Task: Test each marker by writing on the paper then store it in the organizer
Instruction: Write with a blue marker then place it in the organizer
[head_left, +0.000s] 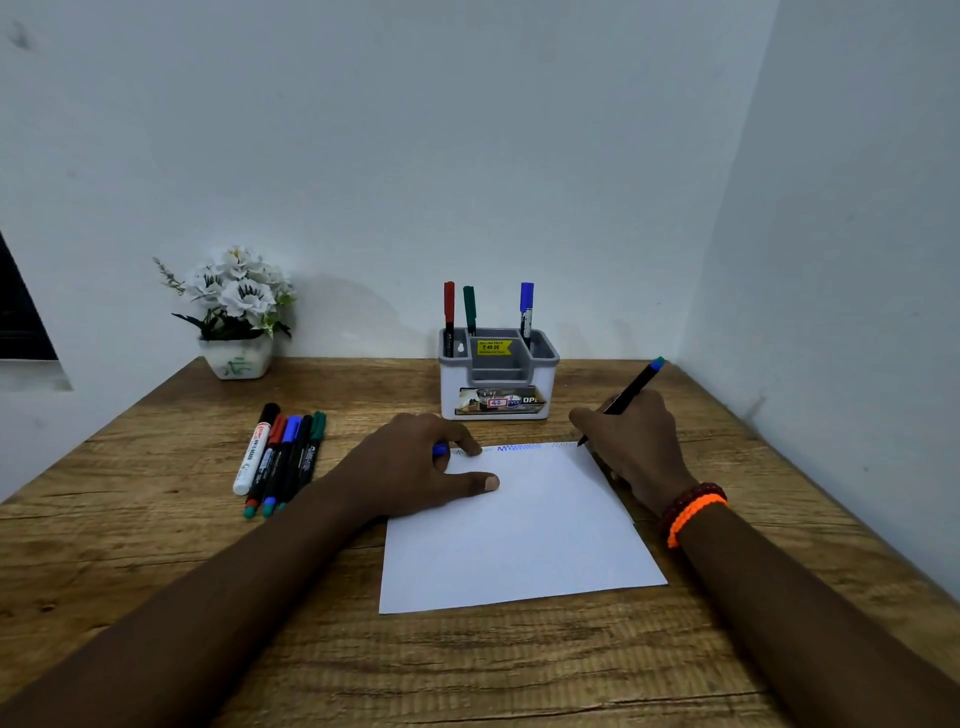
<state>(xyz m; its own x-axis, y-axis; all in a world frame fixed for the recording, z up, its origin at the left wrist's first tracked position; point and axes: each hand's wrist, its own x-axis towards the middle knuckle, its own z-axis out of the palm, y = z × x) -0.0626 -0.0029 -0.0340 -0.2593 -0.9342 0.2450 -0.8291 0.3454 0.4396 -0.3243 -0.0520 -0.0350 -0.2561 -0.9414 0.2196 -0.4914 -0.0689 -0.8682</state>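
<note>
Blue-ended black marker (631, 391) sits in the right hand (626, 447), fingers curled round the barrel in a writing grip, tip down at the sheet's 1 o'clock corner. Left hand (415, 465) presses the paper (519, 535) flat near its 11 o'clock corner, thumb stretched out on the sheet, other fingers curled around something small and blue (440, 450), probably the cap; can't confirm.

Scribbles (519, 447) run along the far edge of the paper, between the two hands.

Risks as I read them:
- Tip is right at the paper's corner. Slight overshoot and ink goes on the wooden tabletop (156, 597).
- Left hand covers only one corner. A hard stroke could drag or rotate the sheet.
- If that blue item is the cap, marker goes dry or marks the organizer unless recapped before storing.
- Organizer (498, 374) sits at 12 o'clock, just beyond the paper, holding a red marker (449, 312), green marker (469, 309) and blue marker (526, 309) upright. Reaching in carelessly could knock them or tip the light plastic box.

Untested markers (283, 457) lie in a row at 10 o'clock, touching each other; a sleeve or forearm sweep could roll them.

Flower pot (236, 358) at 11 o'clock, well apart, low risk.
</note>
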